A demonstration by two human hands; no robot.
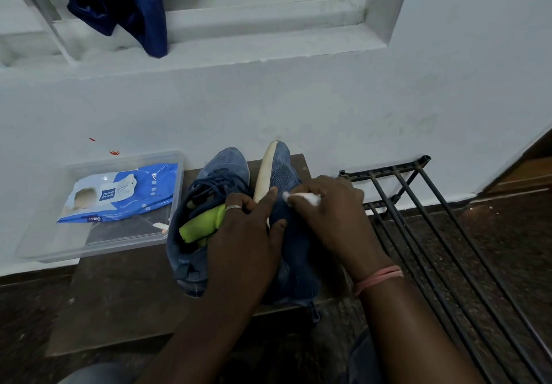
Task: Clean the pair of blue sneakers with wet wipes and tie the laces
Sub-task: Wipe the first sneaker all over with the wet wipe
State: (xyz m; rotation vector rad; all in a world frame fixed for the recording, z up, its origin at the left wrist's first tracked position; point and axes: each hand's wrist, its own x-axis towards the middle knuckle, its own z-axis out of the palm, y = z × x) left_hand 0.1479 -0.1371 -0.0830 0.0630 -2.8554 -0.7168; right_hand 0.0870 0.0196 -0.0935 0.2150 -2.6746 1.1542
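Crumpled white wipe point(301, 198) in right hand point(325, 213) rubs knit sneaker point(283, 174).

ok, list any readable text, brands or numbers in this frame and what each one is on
"mee mee": dark square logo on the blue-and-white wet wipes pack in the clear plastic tray.
"mee": again at the pack's lower edge.
Smaller print beside the logo: too blurred to read.
Sneakers: no legible text.

wipes pack point(119, 194) in tray point(98, 249) | left of sneakers point(215, 204) | rack point(418, 219) right
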